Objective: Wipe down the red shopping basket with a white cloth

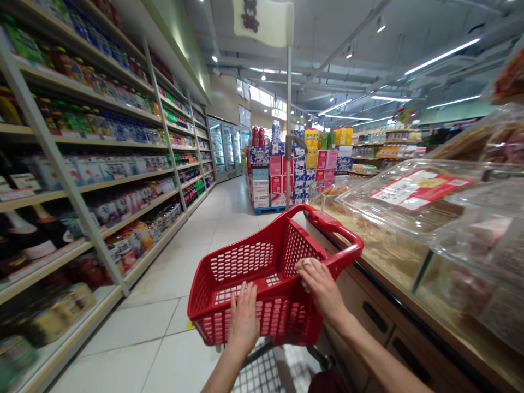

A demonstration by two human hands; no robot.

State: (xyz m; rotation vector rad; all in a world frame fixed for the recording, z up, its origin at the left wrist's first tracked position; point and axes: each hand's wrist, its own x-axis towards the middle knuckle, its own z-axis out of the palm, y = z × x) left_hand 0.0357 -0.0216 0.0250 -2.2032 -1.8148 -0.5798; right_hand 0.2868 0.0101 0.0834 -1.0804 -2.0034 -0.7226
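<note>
Left hand [244, 314] flat, unclenched on cart [282, 289] rim; right hand [321, 284] on it too, grip unclear. Floor [164, 284] open left, counter [372, 292] close right. Cart: red perforated plastic

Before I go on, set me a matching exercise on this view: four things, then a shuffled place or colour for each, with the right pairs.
Things
1. Left hand
2. Stacked cartons
3. Right hand
4. Cart basket

Places and colours
A. At the end by the handle
B. Red, with rows of holes in the walls
C. At the near side, away from the handle
D. On a blue pallet, out beyond the cart

Right pairs
1-C
2-D
3-A
4-B
</note>
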